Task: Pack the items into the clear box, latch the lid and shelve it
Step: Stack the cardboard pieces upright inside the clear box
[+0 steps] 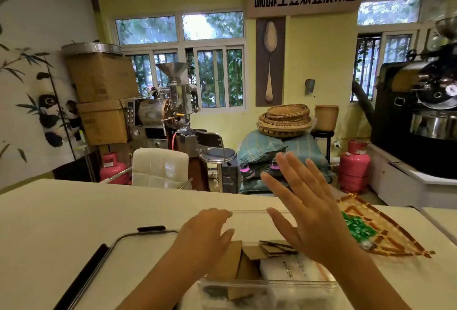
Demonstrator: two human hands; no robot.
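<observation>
Head view: clear box (267, 285) seemingly runs lengthwise away; left hand (207, 233) loosely spread, right hand (309, 210) splayed, both empty.

Pale table (61, 210), filling the lower view. On it, near the front edge, a clear box (267, 290) with cardboard pieces and a white packet inside. Left of that, lying flat — a clear lid (103, 260) with black latches. Off to the right, a woven fan-shaped tray (393, 233) holding something green.
</observation>
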